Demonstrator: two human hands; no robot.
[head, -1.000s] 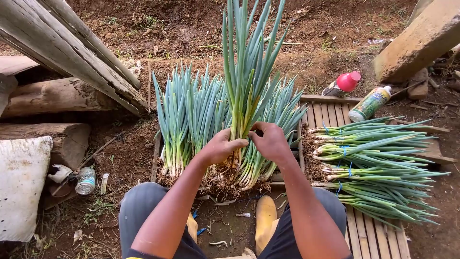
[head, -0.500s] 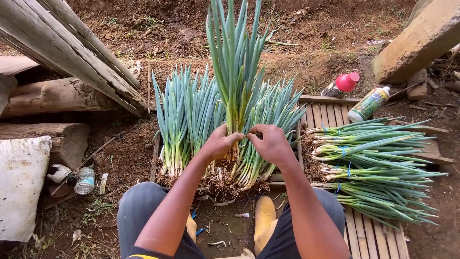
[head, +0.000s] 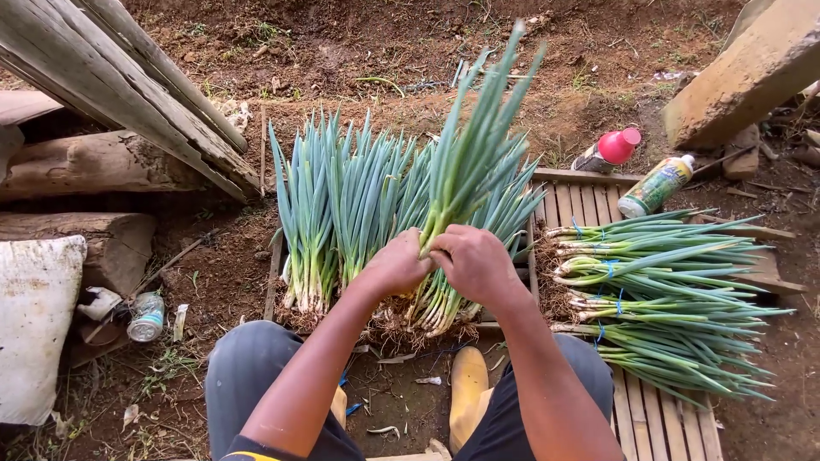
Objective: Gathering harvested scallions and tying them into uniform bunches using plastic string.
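My left hand (head: 395,265) and my right hand (head: 475,261) both grip one bunch of green onions (head: 472,162) near its white stalks. Its long leaves lean up and to the right. Roots and white bulbs (head: 436,312) hang below my hands. More loose green onions (head: 342,201) lie side by side to the left on a wooden slat frame (head: 275,273). My knees in grey trousers and a yellow boot (head: 468,388) are at the bottom.
Tied bundles of green onions (head: 666,299) lie on a slatted wooden pallet (head: 598,198) at right. Two bottles, one red-capped (head: 608,150) and one green (head: 655,185), lie behind it. Logs and planks (head: 102,158) and a white sack (head: 34,324) are at left.
The held bunch has tilted from upright toward the right, and my hands have closed tighter together around its stalks.
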